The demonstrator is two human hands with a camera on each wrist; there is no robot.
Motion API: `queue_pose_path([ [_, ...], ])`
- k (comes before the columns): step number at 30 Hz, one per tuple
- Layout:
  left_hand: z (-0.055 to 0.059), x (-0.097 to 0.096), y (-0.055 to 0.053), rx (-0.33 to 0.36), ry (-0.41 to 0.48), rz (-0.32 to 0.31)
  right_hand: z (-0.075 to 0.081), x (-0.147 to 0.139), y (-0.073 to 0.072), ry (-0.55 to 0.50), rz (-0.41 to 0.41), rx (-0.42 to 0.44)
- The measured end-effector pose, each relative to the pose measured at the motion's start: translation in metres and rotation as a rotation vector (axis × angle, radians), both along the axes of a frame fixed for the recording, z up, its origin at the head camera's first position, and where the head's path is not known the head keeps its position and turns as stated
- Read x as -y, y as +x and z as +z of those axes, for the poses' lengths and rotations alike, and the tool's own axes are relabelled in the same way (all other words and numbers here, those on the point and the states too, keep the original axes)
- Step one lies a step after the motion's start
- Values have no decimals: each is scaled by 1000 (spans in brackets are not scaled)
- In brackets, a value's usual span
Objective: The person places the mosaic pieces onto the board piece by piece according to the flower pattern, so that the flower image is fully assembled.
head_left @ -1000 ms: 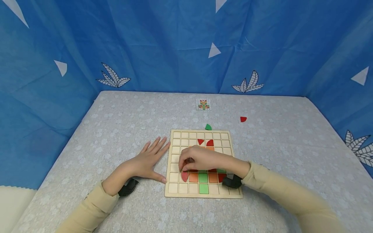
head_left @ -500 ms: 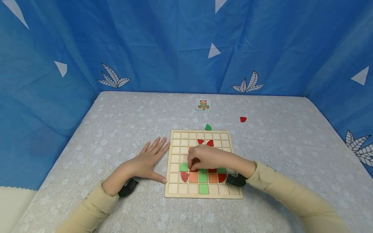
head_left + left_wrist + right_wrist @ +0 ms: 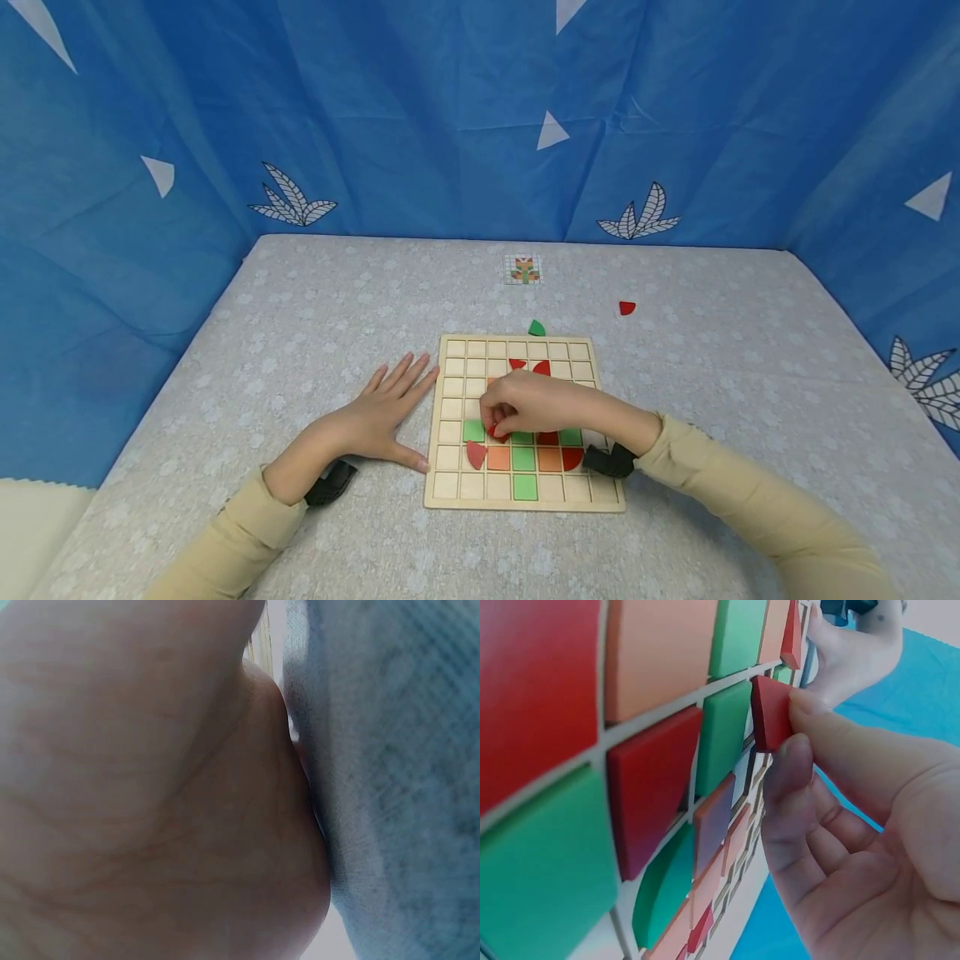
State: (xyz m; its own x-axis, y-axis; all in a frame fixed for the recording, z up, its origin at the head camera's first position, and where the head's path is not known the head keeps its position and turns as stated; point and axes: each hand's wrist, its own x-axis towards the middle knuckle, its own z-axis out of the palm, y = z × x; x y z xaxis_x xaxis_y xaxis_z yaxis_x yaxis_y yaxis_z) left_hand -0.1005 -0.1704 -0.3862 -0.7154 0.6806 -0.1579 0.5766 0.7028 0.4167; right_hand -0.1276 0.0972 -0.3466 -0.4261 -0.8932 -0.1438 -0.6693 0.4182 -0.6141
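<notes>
In the head view, a wooden grid board (image 3: 450,483) lies on the table with coloured pieces in its cells. My right hand (image 3: 528,402) is over the middle of it. Thumb and index finger pinch a red piece (image 3: 772,714), which stands tilted off the board in the right wrist view. To the left of that piece sits a green square (image 3: 473,431); below the square, a red fan-shaped piece (image 3: 476,455) lies slightly askew. My left hand (image 3: 378,417) rests palm down on the cloth, fingers spread, fingertips and thumb at the board's left edge.
A small printed pattern card (image 3: 522,269) lies beyond the board. A green rounded piece (image 3: 537,327) touches or nearly touches the board's far edge. Farther right is a loose red piece (image 3: 627,308). Blue cloth (image 3: 450,125) hangs behind the table.
My right hand has shifted right from the green square, which has come into view, to the red piece, and now holds that piece tilted. The left hand has stayed still.
</notes>
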Motion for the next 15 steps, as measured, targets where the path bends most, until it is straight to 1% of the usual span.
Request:
queue_pose_path([
  [4, 0, 0, 0, -2, -2, 1, -3, -1, -1, -11, -28, 14],
  [10, -1, 0, -1, 0, -7, 3, -4, -1, 1, -21, -67, 98],
  [12, -1, 0, -1, 0, -7, 3, -4, -1, 1, -17, -83, 93],
  [15, -2, 0, -1, 1, -8, 4, -4, -1, 1, -5, -105, 63],
])
